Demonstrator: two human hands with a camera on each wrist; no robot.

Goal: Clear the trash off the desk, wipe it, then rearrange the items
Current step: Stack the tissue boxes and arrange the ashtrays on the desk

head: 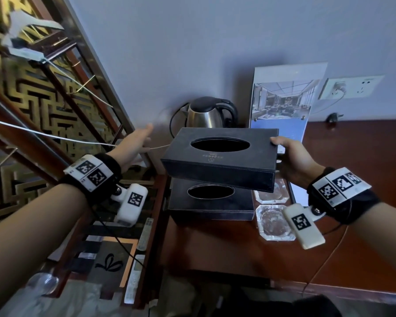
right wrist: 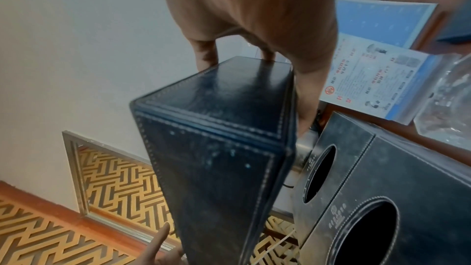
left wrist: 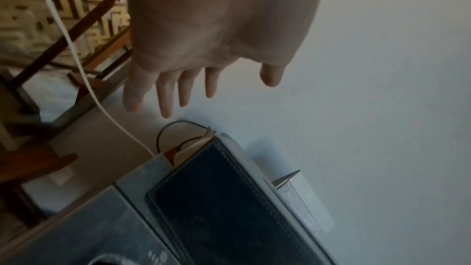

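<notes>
Right hand [head: 294, 160] grips the end of a rigid, seemingly light tissue box [head: 220, 156], held above its twin [head: 212, 200] on the tabletop [head: 215, 248]; left hand [head: 133, 145] hovers empty, fingers spread. End walls offer firmest purchase.

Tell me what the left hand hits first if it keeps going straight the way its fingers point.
Most likely the wall. The left hand is open, fingers stretched past the left end of the held tissue box, left of the kettle. The wrist view shows only bare wall beyond the fingertips, though depth is hard to judge.
</notes>
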